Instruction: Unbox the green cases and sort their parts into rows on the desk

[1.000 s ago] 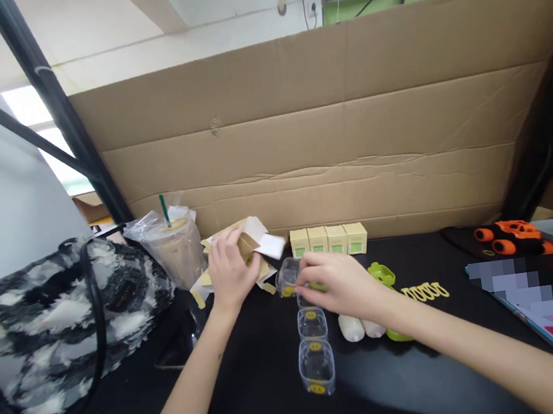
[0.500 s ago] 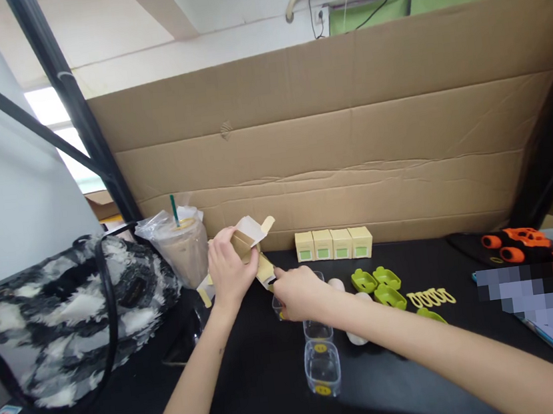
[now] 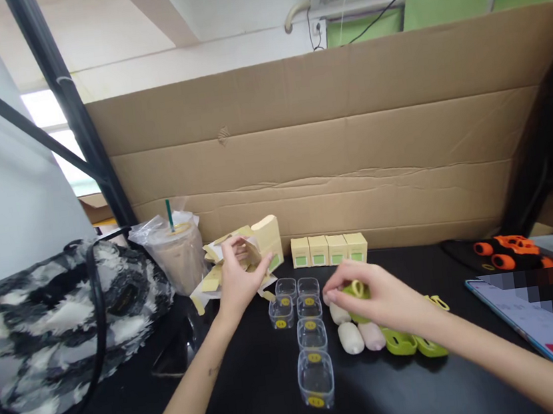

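Note:
My left hand (image 3: 241, 276) grips a small cream carton (image 3: 266, 238) with a green label, held over a heap of flattened carton blanks (image 3: 219, 274). My right hand (image 3: 376, 299) is closed on a small green piece with a pale yellow ring (image 3: 357, 289), just above several green plastic parts (image 3: 410, 343) and three pale oblong capsules (image 3: 351, 336). Between the hands several clear square plastic cases (image 3: 316, 377) with yellow stickers lie on the black table (image 3: 260, 404). A row of closed cream cartons (image 3: 329, 249) stands against the cardboard wall.
A black-and-white furry bag (image 3: 54, 328) fills the left. An iced coffee cup (image 3: 177, 253) in a plastic bag stands beside it. A tall cardboard sheet (image 3: 330, 153) backs the table. Orange-and-black objects (image 3: 508, 251) and a tablet (image 3: 548, 328) lie at the right. Yellow rings (image 3: 437, 301) sit behind my wrist.
My right hand left the clear cases and moved right, picking up a green piece with a ring. The carton in my left hand now looks closed and upright. More clear cases show.

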`<action>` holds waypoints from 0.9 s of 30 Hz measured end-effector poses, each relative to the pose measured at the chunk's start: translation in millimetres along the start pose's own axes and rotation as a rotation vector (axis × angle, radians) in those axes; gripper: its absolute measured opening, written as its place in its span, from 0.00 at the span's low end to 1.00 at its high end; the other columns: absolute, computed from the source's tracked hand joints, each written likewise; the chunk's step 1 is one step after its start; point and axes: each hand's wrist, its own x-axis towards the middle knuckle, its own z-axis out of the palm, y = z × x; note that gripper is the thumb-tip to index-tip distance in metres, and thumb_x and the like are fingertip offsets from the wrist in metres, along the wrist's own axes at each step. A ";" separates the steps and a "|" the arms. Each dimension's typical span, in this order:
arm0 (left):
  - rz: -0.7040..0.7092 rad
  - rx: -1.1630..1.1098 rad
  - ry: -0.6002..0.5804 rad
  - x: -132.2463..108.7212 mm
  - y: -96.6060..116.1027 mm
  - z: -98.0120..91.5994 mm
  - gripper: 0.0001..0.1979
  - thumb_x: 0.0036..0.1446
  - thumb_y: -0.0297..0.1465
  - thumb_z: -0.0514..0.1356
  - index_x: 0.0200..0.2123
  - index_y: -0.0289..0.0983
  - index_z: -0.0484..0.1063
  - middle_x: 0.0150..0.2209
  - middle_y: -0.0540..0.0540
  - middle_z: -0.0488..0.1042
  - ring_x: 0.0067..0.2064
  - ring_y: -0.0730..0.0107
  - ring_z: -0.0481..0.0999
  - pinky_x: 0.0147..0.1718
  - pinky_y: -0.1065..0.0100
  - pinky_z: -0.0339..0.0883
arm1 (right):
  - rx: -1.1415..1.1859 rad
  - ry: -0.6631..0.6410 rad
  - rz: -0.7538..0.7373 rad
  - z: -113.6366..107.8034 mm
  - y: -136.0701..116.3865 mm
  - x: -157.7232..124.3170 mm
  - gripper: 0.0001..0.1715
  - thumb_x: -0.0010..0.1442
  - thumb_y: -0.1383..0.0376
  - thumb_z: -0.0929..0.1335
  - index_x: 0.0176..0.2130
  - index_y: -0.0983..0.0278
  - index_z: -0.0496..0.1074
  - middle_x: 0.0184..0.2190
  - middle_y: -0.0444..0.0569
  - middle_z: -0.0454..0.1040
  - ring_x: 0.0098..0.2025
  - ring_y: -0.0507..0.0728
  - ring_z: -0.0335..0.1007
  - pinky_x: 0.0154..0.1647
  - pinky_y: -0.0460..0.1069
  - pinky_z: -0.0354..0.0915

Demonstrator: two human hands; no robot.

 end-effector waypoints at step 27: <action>-1.058 -0.995 -0.649 -65.5 76.2 33.1 0.15 0.58 0.37 0.59 0.40 0.35 0.57 0.38 0.41 0.74 0.34 0.67 0.78 0.35 0.63 0.74 | -0.648 0.536 -0.635 17.8 34.9 -60.6 0.16 0.65 0.74 0.57 0.42 0.67 0.71 0.35 0.50 0.79 0.34 0.56 0.74 0.37 0.53 0.64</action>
